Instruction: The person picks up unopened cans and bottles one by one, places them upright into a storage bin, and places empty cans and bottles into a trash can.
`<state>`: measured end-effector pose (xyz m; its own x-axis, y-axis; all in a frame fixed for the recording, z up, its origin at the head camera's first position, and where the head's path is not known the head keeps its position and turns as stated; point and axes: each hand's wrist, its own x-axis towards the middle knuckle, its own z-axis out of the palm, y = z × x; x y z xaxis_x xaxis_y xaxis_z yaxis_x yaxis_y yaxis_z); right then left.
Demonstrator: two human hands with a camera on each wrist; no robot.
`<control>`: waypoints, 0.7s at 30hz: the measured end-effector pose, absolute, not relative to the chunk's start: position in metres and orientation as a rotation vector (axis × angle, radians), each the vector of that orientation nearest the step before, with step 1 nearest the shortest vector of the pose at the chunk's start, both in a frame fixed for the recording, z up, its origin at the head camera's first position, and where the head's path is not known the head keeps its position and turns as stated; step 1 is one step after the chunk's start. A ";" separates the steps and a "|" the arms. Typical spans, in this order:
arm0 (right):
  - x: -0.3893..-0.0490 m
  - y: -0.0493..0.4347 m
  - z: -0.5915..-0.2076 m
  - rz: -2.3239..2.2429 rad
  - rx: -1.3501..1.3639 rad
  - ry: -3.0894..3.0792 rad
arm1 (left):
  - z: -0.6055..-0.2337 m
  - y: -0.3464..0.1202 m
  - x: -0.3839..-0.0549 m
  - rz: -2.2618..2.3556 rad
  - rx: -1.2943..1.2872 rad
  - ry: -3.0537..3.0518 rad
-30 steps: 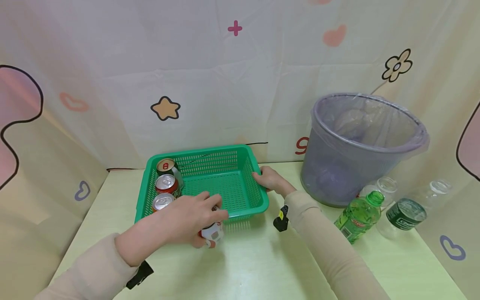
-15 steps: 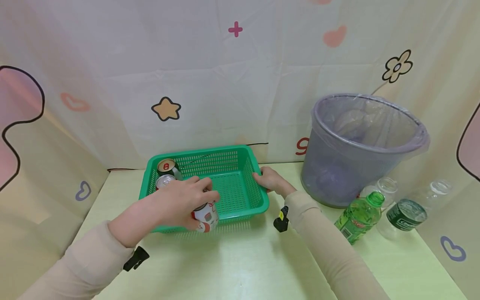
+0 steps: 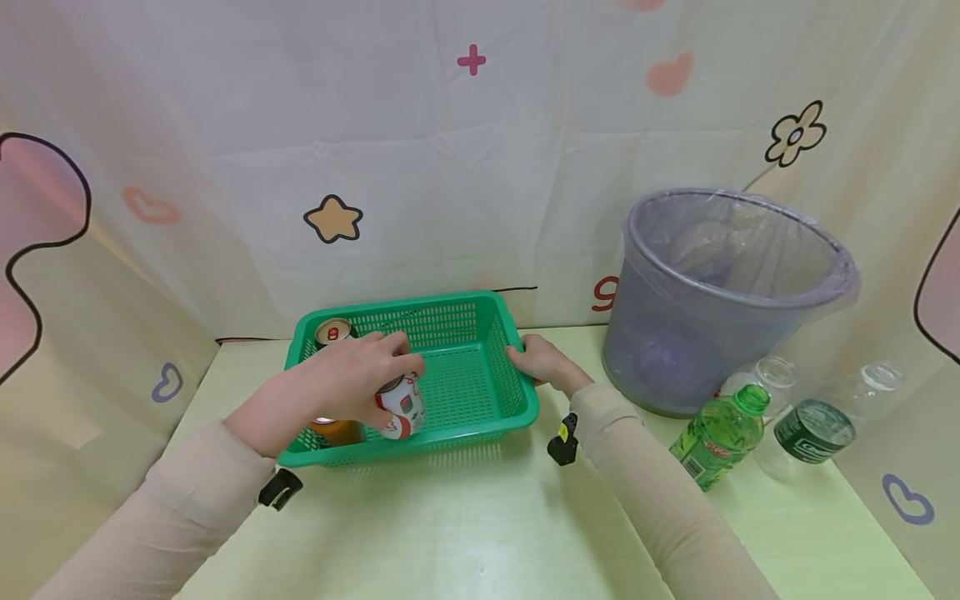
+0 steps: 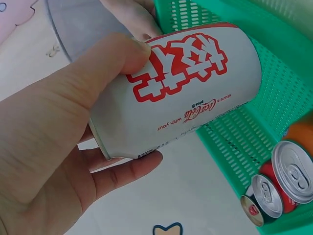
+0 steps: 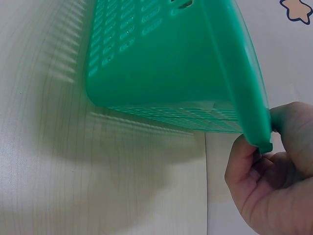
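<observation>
My left hand [image 3: 360, 375] grips a white and red Coca-Cola can [image 3: 402, 407] over the near left part of the green plastic basket [image 3: 465, 435]. In the left wrist view the thumb lies along one side of this can [image 4: 190, 83] and the fingers along the other. Along the basket's left end stand several cans, among them a dark one with a gold top [image 3: 333, 331] and an orange can [image 3: 337, 432], partly hidden by my hand. At the basket's right end my right hand [image 3: 543, 360] pinches the rim [image 5: 249, 98] between thumb and fingers.
A mesh bin [image 3: 667, 350] with a clear liner stands at the back right. In front of it are a green bottle [image 3: 720, 437], a clear bottle with a dark green label [image 3: 813, 431] and another clear bottle [image 3: 774, 375]. A printed curtain [image 3: 420, 167] hangs behind the table [image 3: 480, 533].
My left hand has carried the can from in front of the basket up and leftward, over its near rim. My right hand has kept its hold on the basket.
</observation>
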<state>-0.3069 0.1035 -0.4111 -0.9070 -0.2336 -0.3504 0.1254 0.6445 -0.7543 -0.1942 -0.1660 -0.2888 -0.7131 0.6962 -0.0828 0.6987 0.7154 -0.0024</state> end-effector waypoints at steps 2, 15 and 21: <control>-0.307 0.104 -0.411 -1.167 -0.087 2.448 | -0.289 -0.167 -0.199 -0.048 1.139 2.833; -0.308 0.104 -0.414 -1.190 -0.103 2.434 | -0.293 -0.166 -0.228 -0.078 1.036 2.821; -0.309 0.104 -0.415 -1.195 -0.102 2.429 | -0.298 -0.165 -0.243 -0.058 0.980 2.787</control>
